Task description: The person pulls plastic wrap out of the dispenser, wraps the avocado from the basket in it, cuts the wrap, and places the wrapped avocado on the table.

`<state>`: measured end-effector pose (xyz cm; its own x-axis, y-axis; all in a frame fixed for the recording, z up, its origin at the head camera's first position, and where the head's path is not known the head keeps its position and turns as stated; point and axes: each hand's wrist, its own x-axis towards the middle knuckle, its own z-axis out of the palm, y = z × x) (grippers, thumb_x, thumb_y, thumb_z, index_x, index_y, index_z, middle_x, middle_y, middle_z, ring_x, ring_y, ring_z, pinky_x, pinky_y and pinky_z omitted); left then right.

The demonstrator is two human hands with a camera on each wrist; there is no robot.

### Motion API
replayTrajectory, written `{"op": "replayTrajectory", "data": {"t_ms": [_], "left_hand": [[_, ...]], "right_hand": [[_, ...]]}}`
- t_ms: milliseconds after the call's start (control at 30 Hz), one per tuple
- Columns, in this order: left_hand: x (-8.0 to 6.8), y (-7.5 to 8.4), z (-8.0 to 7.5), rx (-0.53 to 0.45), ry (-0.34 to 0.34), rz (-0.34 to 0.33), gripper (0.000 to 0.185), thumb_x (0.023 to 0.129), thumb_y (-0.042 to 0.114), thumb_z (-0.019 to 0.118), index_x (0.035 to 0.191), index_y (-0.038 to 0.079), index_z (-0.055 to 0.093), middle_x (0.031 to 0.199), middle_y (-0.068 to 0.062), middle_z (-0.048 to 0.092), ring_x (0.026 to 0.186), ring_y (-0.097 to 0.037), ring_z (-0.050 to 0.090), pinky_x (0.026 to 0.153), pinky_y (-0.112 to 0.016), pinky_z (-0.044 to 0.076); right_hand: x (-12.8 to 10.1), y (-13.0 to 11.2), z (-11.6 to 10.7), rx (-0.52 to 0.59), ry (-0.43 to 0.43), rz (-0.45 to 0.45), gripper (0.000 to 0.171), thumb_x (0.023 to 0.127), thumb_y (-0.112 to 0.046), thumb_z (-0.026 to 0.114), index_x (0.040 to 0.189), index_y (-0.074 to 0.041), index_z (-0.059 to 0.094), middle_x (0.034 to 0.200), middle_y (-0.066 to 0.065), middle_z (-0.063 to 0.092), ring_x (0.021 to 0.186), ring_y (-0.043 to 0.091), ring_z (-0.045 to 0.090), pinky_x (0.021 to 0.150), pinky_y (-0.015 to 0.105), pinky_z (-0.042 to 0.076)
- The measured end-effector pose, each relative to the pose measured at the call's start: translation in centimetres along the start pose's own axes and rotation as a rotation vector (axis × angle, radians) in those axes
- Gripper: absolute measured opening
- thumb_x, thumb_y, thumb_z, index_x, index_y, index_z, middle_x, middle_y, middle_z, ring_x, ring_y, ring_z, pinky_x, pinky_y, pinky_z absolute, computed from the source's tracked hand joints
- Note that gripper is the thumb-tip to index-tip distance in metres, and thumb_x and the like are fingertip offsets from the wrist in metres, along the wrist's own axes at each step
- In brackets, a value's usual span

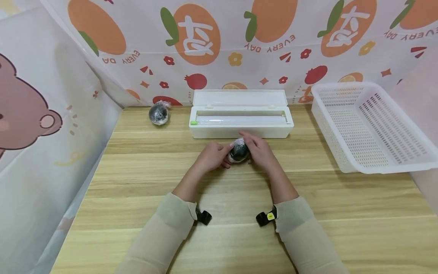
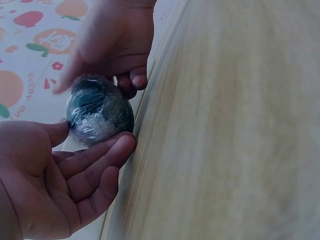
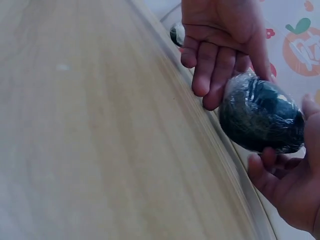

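A dark green, rounded thing wrapped in cling film (image 1: 238, 150) is held between both hands, just in front of the white box, at the middle of the table. My left hand (image 1: 212, 156) has its thumb and fingers around the left side; in the left wrist view, its fingers (image 2: 92, 167) lie along the lower side of the wrapped thing (image 2: 100, 110). From the right, my right hand (image 1: 261, 151) grips it with the thumb and curled fingers, seen in the right wrist view beside the wrapped thing (image 3: 262, 115). The film clings in wrinkles over its surface.
A white cling film dispenser (image 1: 241, 131) stands behind the hands, lid up, a roll inside and a green slider (image 1: 194, 123) at its left. Another film-wrapped dark round thing (image 1: 159, 113) lies at the back left. A white plastic basket (image 1: 337, 146) stands at the right.
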<state>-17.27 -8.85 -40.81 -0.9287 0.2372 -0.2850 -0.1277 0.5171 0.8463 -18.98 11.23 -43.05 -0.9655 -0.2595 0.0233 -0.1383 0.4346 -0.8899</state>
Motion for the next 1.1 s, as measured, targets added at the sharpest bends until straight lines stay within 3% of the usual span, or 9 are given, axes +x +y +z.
{"op": "replayTrajectory", "data": {"t_ms": [100, 167, 300, 467, 600, 733, 800, 1000, 1100], "left_hand": [[0.1, -0.2, 0.0, -0.027, -0.015, -0.011, 0.058, 0.101, 0.051, 0.047, 0.082, 0.002, 0.073, 0.070, -0.011, 0.073, 0.064, -0.022, 0.072, 0.059, -0.035, 0.056], [0.2, -0.3, 0.0, -0.044, -0.027, -0.020, 0.059, 0.101, 0.051, 0.047, 0.082, 0.001, 0.073, 0.071, -0.012, 0.073, 0.064, -0.022, 0.072, 0.058, -0.034, 0.056], [0.4, -0.5, -0.1, -0.085, -0.055, -0.038, 0.059, 0.101, 0.051, 0.048, 0.085, 0.000, 0.072, 0.073, -0.012, 0.073, 0.066, -0.022, 0.073, 0.057, -0.034, 0.056], [0.5, -0.7, -0.1, -0.128, -0.080, -0.062, 0.057, 0.101, 0.049, 0.047, 0.090, -0.002, 0.072, 0.075, -0.015, 0.074, 0.069, -0.022, 0.074, 0.056, -0.032, 0.056], [0.5, -0.7, -0.1, -0.139, -0.079, -0.075, 0.058, 0.102, 0.048, 0.046, 0.090, -0.002, 0.072, 0.075, -0.015, 0.074, 0.069, -0.021, 0.074, 0.055, -0.031, 0.055], [0.6, -0.8, 0.0, -0.153, -0.071, -0.075, 0.060, 0.102, 0.049, 0.044, 0.090, -0.003, 0.072, 0.073, -0.014, 0.074, 0.067, -0.020, 0.073, 0.054, -0.031, 0.055], [0.6, -0.9, 0.0, -0.150, -0.070, -0.073, 0.061, 0.102, 0.050, 0.044, 0.089, -0.003, 0.072, 0.073, -0.014, 0.074, 0.067, -0.020, 0.073, 0.054, -0.031, 0.055], [0.8, -1.1, 0.0, -0.142, -0.065, -0.070, 0.061, 0.103, 0.049, 0.043, 0.086, -0.002, 0.073, 0.071, -0.014, 0.073, 0.065, -0.020, 0.073, 0.053, -0.030, 0.054], [0.8, -1.1, 0.0, -0.147, -0.059, -0.071, 0.061, 0.103, 0.048, 0.043, 0.087, -0.003, 0.072, 0.071, -0.014, 0.073, 0.065, -0.020, 0.073, 0.053, -0.030, 0.054]], "right_hand": [[0.0, 0.1, -0.1, 0.082, -0.045, 0.029, 0.052, 0.102, -0.057, 0.034, 0.142, -0.030, 0.053, 0.141, 0.008, 0.053, 0.072, 0.034, 0.063, 0.064, 0.045, 0.057], [-0.1, 0.1, -0.1, 0.134, -0.061, 0.040, 0.049, 0.102, -0.054, 0.039, 0.142, -0.029, 0.053, 0.138, 0.011, 0.054, 0.061, 0.034, 0.060, 0.057, 0.041, 0.056], [0.0, 0.3, -0.3, 0.191, -0.059, 0.039, 0.046, 0.100, -0.046, 0.052, 0.141, -0.025, 0.055, 0.129, 0.016, 0.059, 0.060, 0.039, 0.061, 0.057, 0.040, 0.056], [0.0, -0.1, -0.5, 0.248, -0.058, 0.063, 0.047, 0.098, -0.034, 0.061, 0.141, -0.017, 0.055, 0.123, 0.022, 0.061, 0.067, 0.052, 0.060, 0.060, 0.050, 0.057], [0.2, 0.4, -0.3, 0.247, -0.055, 0.065, 0.047, 0.098, -0.039, 0.060, 0.142, -0.023, 0.054, 0.127, 0.020, 0.059, 0.064, 0.041, 0.062, 0.057, 0.044, 0.057], [0.1, 0.3, -0.3, 0.289, -0.060, 0.098, 0.046, 0.103, -0.050, 0.042, 0.142, -0.029, 0.054, 0.123, 0.018, 0.061, 0.059, 0.029, 0.061, 0.056, 0.037, 0.057], [0.1, 0.3, -0.3, 0.319, -0.062, 0.112, 0.049, 0.103, -0.053, 0.038, 0.142, -0.027, 0.054, 0.120, 0.018, 0.062, 0.058, 0.028, 0.061, 0.056, 0.037, 0.057], [0.2, 0.4, -0.1, 0.261, -0.024, 0.068, 0.052, 0.099, -0.052, 0.049, 0.137, -0.018, 0.059, 0.106, 0.018, 0.064, 0.054, 0.027, 0.061, 0.054, 0.038, 0.057], [0.3, 0.4, 0.1, 0.188, -0.003, 0.029, 0.051, 0.098, -0.053, 0.052, 0.135, -0.019, 0.061, 0.109, 0.016, 0.065, 0.052, 0.028, 0.060, 0.051, 0.039, 0.056]]}}
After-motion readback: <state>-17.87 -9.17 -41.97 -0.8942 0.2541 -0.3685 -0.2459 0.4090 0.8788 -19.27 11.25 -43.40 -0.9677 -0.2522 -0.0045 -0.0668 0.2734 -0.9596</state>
